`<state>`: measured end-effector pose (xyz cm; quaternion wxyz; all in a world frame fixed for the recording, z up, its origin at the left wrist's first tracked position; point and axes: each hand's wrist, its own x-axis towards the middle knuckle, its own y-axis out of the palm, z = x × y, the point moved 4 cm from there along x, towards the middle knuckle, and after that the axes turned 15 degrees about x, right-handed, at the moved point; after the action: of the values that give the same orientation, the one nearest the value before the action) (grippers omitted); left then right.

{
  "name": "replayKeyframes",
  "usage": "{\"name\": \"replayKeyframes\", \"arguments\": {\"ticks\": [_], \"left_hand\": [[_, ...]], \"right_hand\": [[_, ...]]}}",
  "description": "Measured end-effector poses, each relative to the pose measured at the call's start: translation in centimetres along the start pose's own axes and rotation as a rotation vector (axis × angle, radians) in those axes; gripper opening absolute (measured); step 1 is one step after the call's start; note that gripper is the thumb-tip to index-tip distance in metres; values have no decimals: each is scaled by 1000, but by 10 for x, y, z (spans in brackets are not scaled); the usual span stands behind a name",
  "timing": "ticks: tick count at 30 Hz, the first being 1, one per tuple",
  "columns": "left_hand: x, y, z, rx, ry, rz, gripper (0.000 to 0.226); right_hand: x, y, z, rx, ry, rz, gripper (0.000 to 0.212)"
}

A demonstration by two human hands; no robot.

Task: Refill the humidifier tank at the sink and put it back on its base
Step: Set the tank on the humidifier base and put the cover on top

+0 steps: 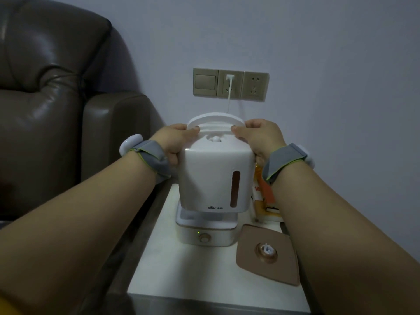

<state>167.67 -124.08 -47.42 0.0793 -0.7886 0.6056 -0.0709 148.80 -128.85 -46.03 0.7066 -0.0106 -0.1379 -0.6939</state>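
One white humidifier tank (213, 178), held just above its one base (205, 233), a narrow gap between them. Two hands on it: left hand (175, 142) on the left side, right hand (261, 138) on the right, fingers (192, 130) of both curled and pressed against the tank's upper edges beneath one raised white handle (216, 119). One green light lit beside one round knob (204, 238) on the base front. One tan lid (268, 255) flat on the white bench (172, 269), right of the base. One orange packet (266, 201) behind, far right. One three-part wall panel (230, 84) with one white plug (230, 78). One brown armchair (56, 98) at left. Two grey wristbands (147, 153).
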Motion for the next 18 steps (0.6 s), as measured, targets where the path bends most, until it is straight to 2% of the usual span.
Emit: {"name": "replayKeyframes", "arguments": {"ticks": [2,4,6,8,15,18], "left_hand": [[-1,-3,-6,-13,-13,18,12],[-3,-6,-14,-20,-40,36,15],[-3,-10,-17,-4,-66,41,14],[-4,-13,-14,21,-79,36,11],[-3,-11,7,-14,-131,24,5],[-2,-7,11,5,-79,-14,4]], "right_hand": [[0,-1,1,19,12,63,19],[-5,1,-3,104,45,193,20],[-10,5,-11,224,97,263,28],[-13,9,-19,303,116,236,37],[-22,11,-41,354,141,133,43],[-20,7,-46,352,114,122,35]]}}
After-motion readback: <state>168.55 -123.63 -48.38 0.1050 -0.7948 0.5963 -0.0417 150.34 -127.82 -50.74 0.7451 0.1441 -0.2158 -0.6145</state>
